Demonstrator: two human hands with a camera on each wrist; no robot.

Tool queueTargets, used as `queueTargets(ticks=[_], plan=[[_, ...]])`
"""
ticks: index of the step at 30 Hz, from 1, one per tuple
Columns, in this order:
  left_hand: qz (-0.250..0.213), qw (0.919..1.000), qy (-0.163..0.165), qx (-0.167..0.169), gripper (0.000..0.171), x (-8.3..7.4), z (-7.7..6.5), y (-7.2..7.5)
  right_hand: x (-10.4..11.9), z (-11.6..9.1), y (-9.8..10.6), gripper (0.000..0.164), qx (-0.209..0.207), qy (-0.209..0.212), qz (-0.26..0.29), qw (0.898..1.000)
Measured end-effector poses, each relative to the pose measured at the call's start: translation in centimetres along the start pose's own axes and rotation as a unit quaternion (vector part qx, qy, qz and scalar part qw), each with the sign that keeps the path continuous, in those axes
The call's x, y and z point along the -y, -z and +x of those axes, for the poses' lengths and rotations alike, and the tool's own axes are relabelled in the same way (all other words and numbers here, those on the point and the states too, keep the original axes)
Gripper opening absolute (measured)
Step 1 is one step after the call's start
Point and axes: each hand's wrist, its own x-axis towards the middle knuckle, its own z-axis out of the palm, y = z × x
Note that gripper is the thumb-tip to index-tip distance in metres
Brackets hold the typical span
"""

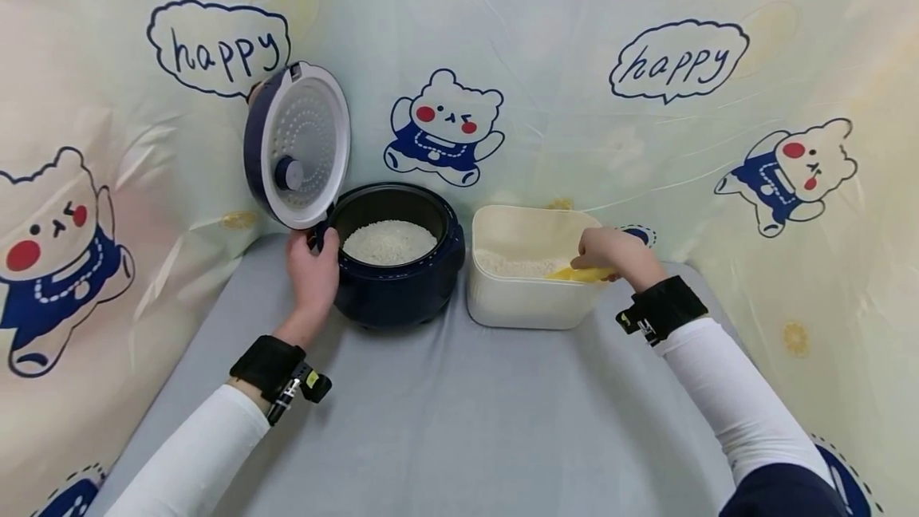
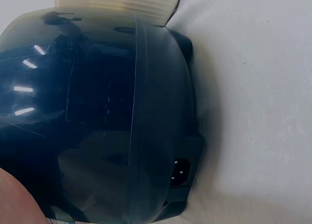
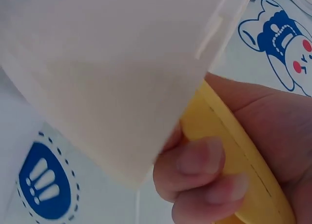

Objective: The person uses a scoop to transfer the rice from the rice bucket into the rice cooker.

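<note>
In the head view a dark blue rice cooker (image 1: pixel 398 294) stands with its lid (image 1: pixel 309 142) raised to the left and white rice (image 1: pixel 391 242) inside. My left hand (image 1: pixel 313 271) grips the cooker beside the lid hinge, thumb up near the rim. The left wrist view shows the cooker's glossy side (image 2: pixel 92 102) with part of that hand at the lower left. My right hand (image 1: pixel 616 252) holds a yellow scoop (image 1: pixel 577 274) at the near right rim of a cream bin (image 1: pixel 531 305) containing rice (image 1: pixel 517 265). Curled fingers (image 3: pixel 200 160) wrap the scoop's handle; its front end is hidden by the bin wall.
Grey cloth (image 1: pixel 459 429) covers the table. Right behind the cooker and bin hangs a printed curtain (image 1: pixel 553 62) with bears and lettering. Cooker and bin stand close side by side. A power socket (image 2: pixel 180 172) shows low on the cooker's side.
</note>
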Motion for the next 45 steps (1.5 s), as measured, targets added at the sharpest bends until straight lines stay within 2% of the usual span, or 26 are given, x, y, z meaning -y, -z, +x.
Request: queueTargets(ticks=[12, 16, 19, 23, 28, 35, 39, 45], plan=[[-0.007, 1.0000, 0.000, -0.003, 0.054, 0.0, -0.1, 0.2, 0.9, 0.3, -0.7, 0.027, -0.041, -0.005, 0.018, 0.999], [-0.005, 1.0000, -0.001, -0.002, 0.054, 0.4, -0.3, 0.2, 0.2, 1.2, -1.2, 0.027, -0.026, 0.022, 0.030, 0.999], [-0.005, 1.0000, 0.002, -0.002, 0.053, 0.7, -0.5, 0.1, -0.9, 2.2, -1.8, 0.024, -0.006, 0.064, 0.030, 0.997], [-0.003, 1.0000, 0.005, 0.000, 0.053, 0.9, -0.7, 0.1, -2.2, 3.2, -2.7, 0.035, 0.016, 0.112, 0.044, 0.993], [0.000, 1.0000, 0.007, 0.001, 0.053, 1.1, -0.7, 0.0, -2.8, 3.5, -3.1, 0.034, 0.017, 0.124, 0.064, 0.990], [-0.006, 1.0000, 0.005, -0.002, 0.053, 0.6, -0.3, -0.1, -2.5, 3.6, -2.8, 0.036, 0.000, 0.131, 0.041, 0.991], [-0.009, 0.9999, 0.006, -0.005, 0.054, 0.3, -0.1, -0.1, -2.1, 3.9, -3.0, 0.033, -0.021, 0.120, 0.014, 0.992], [-0.011, 0.9999, -0.002, 0.000, 0.053, 0.1, 0.0, -0.1, -1.6, 4.1, -3.8, 0.044, -0.038, 0.106, -0.039, 0.993]])
